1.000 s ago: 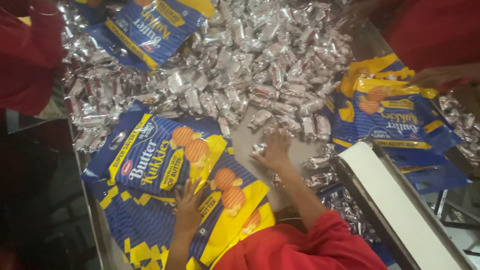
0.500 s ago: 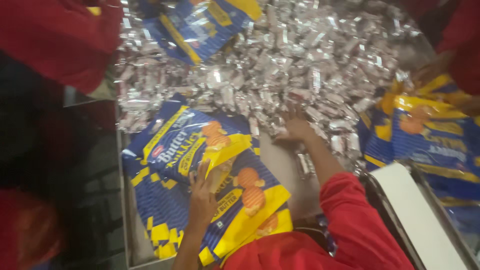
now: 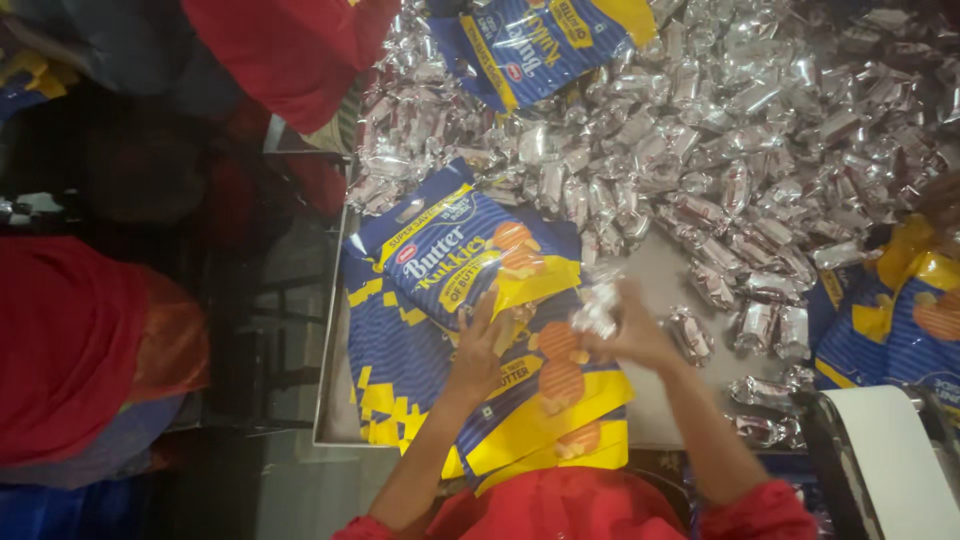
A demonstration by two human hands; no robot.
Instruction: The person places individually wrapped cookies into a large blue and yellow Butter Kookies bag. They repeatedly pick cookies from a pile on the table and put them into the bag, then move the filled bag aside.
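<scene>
My left hand (image 3: 478, 345) rests on the top blue and yellow biscuit pouch (image 3: 470, 260) of a stack at the near left of the grey table (image 3: 660, 275). Its fingers hold the pouch mouth. My right hand (image 3: 630, 330) grips a small silver-wrapped packet (image 3: 597, 305) right beside that mouth. A big heap of the same silver packets (image 3: 720, 130) covers the far half of the table.
Another blue pouch (image 3: 545, 45) lies at the far edge by a person in red (image 3: 290, 50). More pouches (image 3: 905, 310) sit at the right. A white machine part (image 3: 890, 460) stands near right. A red-clothed person (image 3: 70, 340) is at the left.
My right hand has come back from the silver heap with a packet and now sits beside the pouch. My left hand has moved up to the pouch mouth.
</scene>
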